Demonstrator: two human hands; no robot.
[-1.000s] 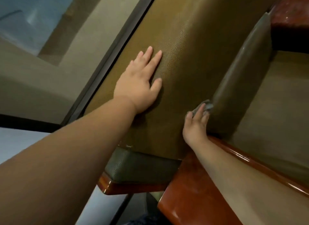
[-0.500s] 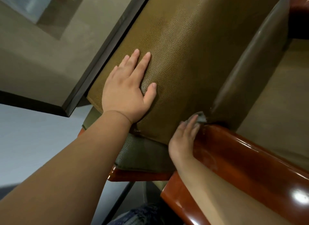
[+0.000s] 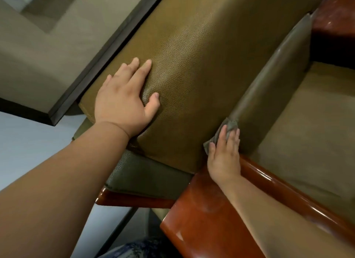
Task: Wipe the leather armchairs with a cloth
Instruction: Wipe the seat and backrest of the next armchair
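An olive-brown leather armchair (image 3: 201,69) fills the middle of the view, seen from behind its backrest. My left hand (image 3: 124,102) lies flat on the top of the backrest, fingers straight. My right hand (image 3: 224,154) presses a small grey cloth (image 3: 228,127) against the front of the backrest, right where it meets the glossy reddish wooden armrest (image 3: 207,215). Most of the cloth is hidden under my fingers.
The seat cushion (image 3: 311,134) lies to the right, with a second wooden armrest (image 3: 338,13) at the top right. A dark-edged wall panel (image 3: 99,61) runs close behind the chair on the left. Pale floor (image 3: 28,142) shows at lower left.
My right hand and the cloth have slid a little up the backrest from the corner at the armrest. My left hand has stayed flat on the backrest top.
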